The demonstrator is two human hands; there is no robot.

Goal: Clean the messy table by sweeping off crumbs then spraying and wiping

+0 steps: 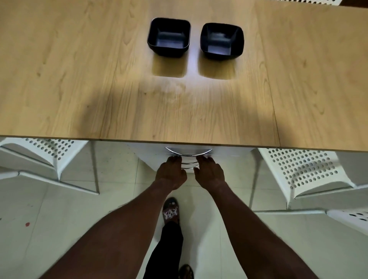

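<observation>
The light wooden table (pixel 79 79) fills the upper half of the view. Two empty black square bowls stand side by side near its middle, one on the left (pixel 168 36) and one on the right (pixel 222 40). A faint pale smear (pixel 173 91) marks the wood in front of them. Both hands are below the table's front edge, palms down. The fingertips of my left hand (pixel 171 173) and my right hand (pixel 209 173) reach the white drawer unit (pixel 151 153) just under its top curved metal handle (pixel 188 152). Neither hand holds anything.
White perforated chairs stand tucked under the table at the left (pixel 45 153) and right (pixel 302 171). Another white chair shows at the far top right (pixel 310 1). Pale floor tiles (pixel 59 229) lie below, with my feet between my arms.
</observation>
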